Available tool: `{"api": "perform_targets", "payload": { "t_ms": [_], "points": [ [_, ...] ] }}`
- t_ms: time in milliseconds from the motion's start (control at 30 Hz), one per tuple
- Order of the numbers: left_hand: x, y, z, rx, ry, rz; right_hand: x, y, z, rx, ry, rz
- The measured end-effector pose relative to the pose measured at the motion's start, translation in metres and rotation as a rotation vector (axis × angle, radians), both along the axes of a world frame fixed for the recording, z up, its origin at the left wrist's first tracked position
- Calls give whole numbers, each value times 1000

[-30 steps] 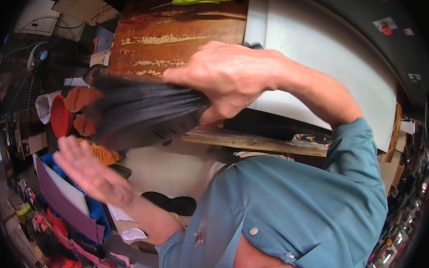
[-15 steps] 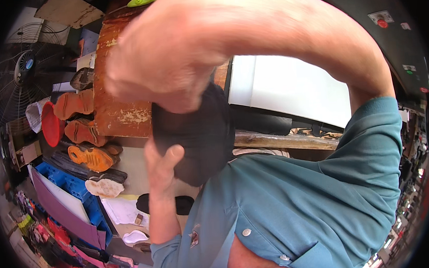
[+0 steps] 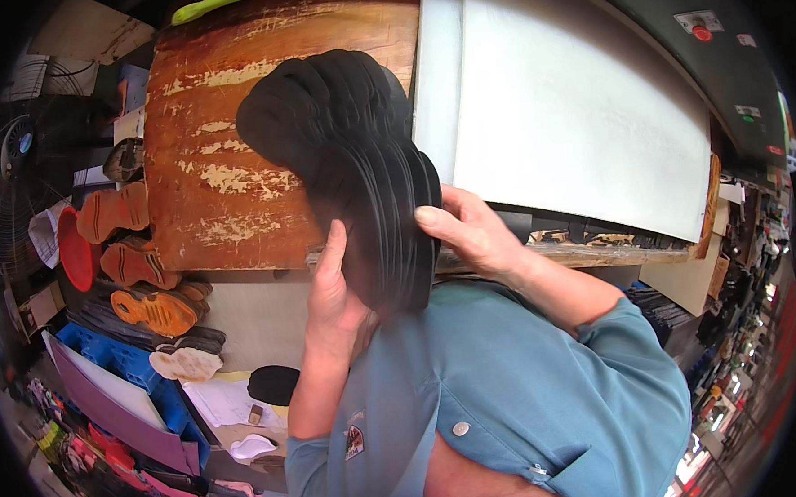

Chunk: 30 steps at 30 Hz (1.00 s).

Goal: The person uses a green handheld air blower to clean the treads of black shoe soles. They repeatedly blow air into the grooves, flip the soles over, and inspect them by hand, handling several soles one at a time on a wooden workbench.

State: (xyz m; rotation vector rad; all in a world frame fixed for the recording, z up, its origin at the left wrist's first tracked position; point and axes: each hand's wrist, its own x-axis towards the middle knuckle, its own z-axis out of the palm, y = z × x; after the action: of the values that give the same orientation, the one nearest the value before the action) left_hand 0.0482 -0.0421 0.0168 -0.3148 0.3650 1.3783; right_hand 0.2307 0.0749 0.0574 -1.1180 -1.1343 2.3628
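A thick stack of black shoe insoles (image 3: 363, 183) is held up between my two hands, its layers slightly fanned. My left hand (image 3: 335, 292) grips the stack's near left side, thumb pointing up along the edge and fingers out of sight beneath. On the opposite side my right hand (image 3: 474, 231) clasps the stack, its thumb lying on the edge and the other fingers mostly hidden. The far end of the stack shows above the scratched brown wooden board (image 3: 205, 169); its near end comes close to my shirt.
A white board (image 3: 579, 104) lies to the right. A green-handled tool (image 3: 210, 6) rests at the far edge. Brown and orange soles (image 3: 158, 310), a red round object (image 3: 76, 250) and a blue crate (image 3: 106, 349) stand at left. Red and green buttons (image 3: 700, 31) sit on the dark machine.
My right arm has swung back from across the board, down to the stack's right side. The insole stack, previously covered by that arm, is now in plain view and fanned out.
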Motion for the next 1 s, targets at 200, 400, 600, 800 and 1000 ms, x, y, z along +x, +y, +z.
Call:
{"api": "perform_targets", "payload": {
  "t_ms": [200, 400, 600, 800, 1000],
  "points": [
    [-22, -9, 22, -45, 648, -149, -2, -24, 23, 211, 148, -29],
    [-40, -3, 26, 3, 1073, -350, 1, -35, 20, 704, -17, 104],
    [-20, 15, 37, 226, 1988, -407, 3, -26, -8, 615, -115, 154],
    [-6, 21, 8, 182, 1907, -342, 20, -13, -4, 47, -103, -19],
    [12, 16, 6, 126, 2147, -439, 24, 17, 13, 499, -572, 661]
  ]
}}
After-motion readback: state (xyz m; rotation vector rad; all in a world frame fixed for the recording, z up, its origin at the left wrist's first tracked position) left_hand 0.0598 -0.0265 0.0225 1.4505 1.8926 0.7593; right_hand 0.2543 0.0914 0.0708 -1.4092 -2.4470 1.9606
